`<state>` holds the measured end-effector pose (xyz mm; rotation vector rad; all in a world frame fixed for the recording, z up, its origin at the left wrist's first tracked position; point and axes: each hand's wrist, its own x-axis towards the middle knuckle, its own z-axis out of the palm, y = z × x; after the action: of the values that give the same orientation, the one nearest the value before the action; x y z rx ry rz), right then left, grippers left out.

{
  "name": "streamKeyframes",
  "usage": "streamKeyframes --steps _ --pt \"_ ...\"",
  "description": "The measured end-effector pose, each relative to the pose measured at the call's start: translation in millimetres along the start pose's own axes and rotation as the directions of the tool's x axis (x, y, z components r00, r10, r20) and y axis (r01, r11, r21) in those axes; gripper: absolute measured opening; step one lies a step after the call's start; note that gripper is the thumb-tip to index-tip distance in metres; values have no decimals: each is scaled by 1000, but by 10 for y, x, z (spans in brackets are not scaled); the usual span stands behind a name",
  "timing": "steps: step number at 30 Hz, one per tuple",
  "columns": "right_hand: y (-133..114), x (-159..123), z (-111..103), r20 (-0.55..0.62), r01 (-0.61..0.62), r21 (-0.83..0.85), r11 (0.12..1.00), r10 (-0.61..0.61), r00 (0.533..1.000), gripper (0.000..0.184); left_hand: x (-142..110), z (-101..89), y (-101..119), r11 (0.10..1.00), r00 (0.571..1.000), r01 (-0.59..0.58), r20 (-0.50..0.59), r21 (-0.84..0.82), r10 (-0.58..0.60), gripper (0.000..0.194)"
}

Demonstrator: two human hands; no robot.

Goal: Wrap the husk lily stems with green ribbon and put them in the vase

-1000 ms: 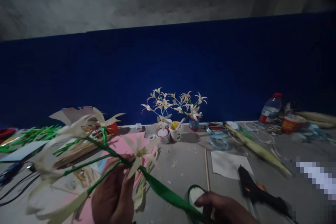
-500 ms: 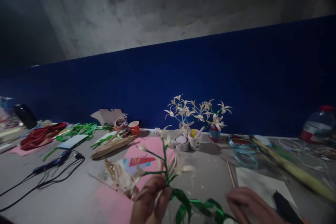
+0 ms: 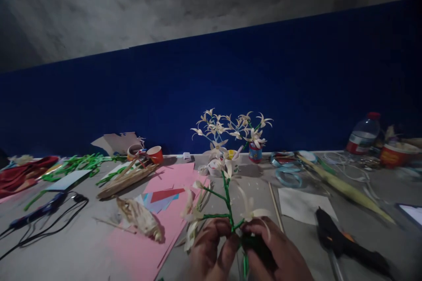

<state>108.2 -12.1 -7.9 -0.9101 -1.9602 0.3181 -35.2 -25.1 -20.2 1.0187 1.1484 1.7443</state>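
A handmade flower spray [image 3: 227, 197] with a green-wrapped stem and cream petals stands upright between my hands. My left hand [image 3: 214, 248] pinches the stem low down, just under its side branches. My right hand [image 3: 275, 250] is closed at the same spot from the other side, its fingertips on the lower right branch beside a cream flower [image 3: 252, 211]. Shiny green ribbon [image 3: 245, 265] hangs below, partly hidden by my fingers. Behind, finished cream flowers [image 3: 217, 127] stand in small cups.
A black glue gun [image 3: 352, 243] lies at right, near a white sheet [image 3: 306, 205] and a thin stick [image 3: 276, 206]. Pink paper [image 3: 141, 250] and a dried husk [image 3: 140, 219] lie at left. Farther left is a corded tool [image 3: 39, 215]. A bottle [image 3: 362, 134] stands at back right.
My right hand has moved left from beside the white sheet to the stem, meeting my left hand. The green ribbon no longer stretches out rightward. My view has turned slightly right.
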Motion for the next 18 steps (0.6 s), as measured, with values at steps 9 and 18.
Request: streamKeyframes --steps 9,18 --pt "94 -33 -240 125 96 -214 972 -70 990 26 -40 17 100 997 998 62 31 -40 -61 26" --pt "-180 150 -285 328 -518 330 789 419 847 21 -89 -14 8 971 982 176 103 -163 -161 25"
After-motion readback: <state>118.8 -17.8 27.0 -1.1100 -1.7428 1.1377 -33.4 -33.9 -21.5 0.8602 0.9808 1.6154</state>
